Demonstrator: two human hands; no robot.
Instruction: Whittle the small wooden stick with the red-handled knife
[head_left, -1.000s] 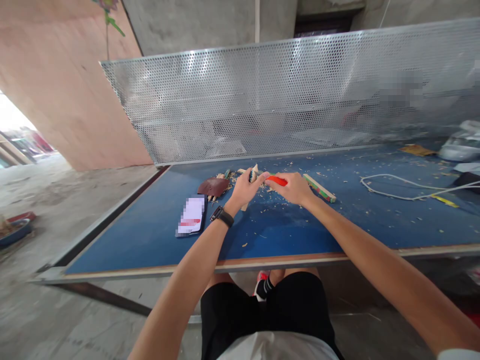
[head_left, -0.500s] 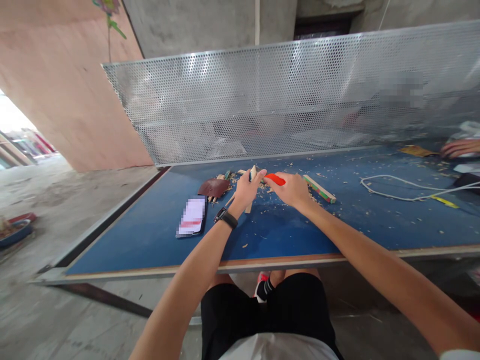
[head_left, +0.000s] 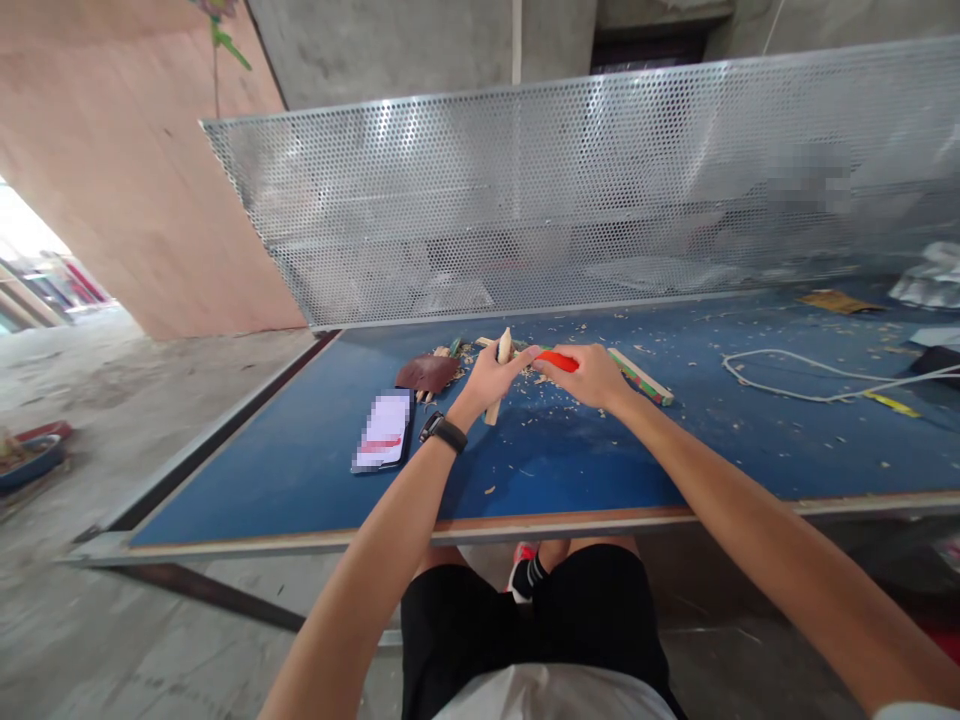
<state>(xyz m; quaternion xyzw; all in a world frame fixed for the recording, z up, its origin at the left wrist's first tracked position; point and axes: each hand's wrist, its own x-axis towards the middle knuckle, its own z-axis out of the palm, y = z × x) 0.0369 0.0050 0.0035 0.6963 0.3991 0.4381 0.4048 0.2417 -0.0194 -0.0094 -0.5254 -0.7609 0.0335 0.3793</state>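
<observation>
Operator: Head view. State the left-hand grip.

Guide: Your left hand [head_left: 489,382] is closed around a pale wooden stick [head_left: 505,346]. Its tapered upper end projects above your fingers. A pale strip of wood [head_left: 492,412] shows below the hand; whether it is the same piece cannot be told. A black wristwatch [head_left: 444,432] is on your left wrist.

Operator: State the right-hand grip.

Guide: Your right hand [head_left: 594,378] is wrapped around an orange-handled tool [head_left: 558,361]. The handle points toward your left thumb; contact between the two cannot be confirmed. The tool's working end is too small to make out.

Operator: Locate the stick and the items around it.

Guide: The stick is in your left fist, above the far half of the blue tabletop [head_left: 300,490]. Wood shavings [head_left: 541,392] are scattered between and below your hands. A painted wooden bar [head_left: 643,378] lies just beyond your right hand, to its right. To the left of your left hand lie a reddish-brown sheet [head_left: 426,374] and, nearer you, a smartphone [head_left: 384,430]. A perforated metal panel [head_left: 480,215] stands along the far edge.
</observation>
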